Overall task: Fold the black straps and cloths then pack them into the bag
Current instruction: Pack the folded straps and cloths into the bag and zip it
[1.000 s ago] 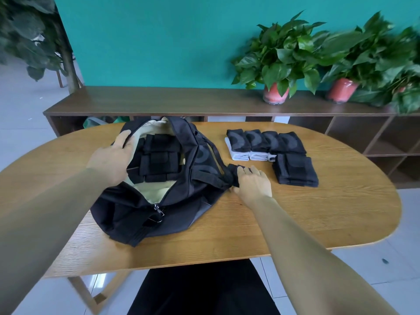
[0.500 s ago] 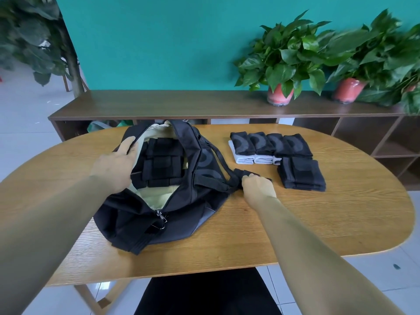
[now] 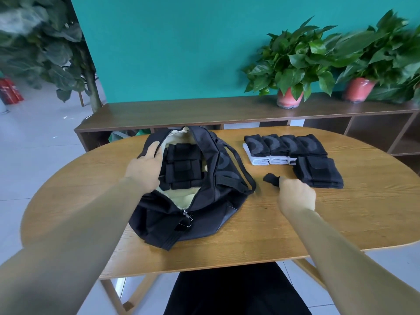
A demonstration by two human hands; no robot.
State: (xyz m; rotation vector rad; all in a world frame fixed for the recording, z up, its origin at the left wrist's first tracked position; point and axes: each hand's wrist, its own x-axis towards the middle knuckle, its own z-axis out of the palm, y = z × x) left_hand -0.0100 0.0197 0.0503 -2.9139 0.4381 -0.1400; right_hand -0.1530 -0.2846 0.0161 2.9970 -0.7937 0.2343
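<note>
Fingers of the right hand (image 3: 296, 196), right of centre in the frame, are curled round a small black strap (image 3: 270, 179) whose free end sticks out toward the upper left, just above the surface (image 3: 250, 242); fingers of the left hand (image 3: 145, 169), left of centre, lie fairly straight with the thumb hooked over the near-left rim of the bag (image 3: 193, 201), holding its mouth apart. That wooden oval surface fills the middle of the frame, and behind it, across the upper half, runs a low dark shelf (image 3: 204, 110) against a teal wall (image 3: 181, 42), with two potted plants (image 3: 293, 64) on its right part and a big-leafed plant (image 3: 45, 42) at the upper left. At centre lies the black bag, unzipped, its pale lining showing, its zipper pull at the lower end. Inside it sit folded black straps (image 3: 181, 169), packed side by side in rows. Right of the bag, in the upper right of the surface, a row of four folded black cloths (image 3: 285, 145) rests on white pieces, touching one another. Just below the row's right end lies a folded black stack (image 3: 318, 173), near the right hand but apart from it.
</note>
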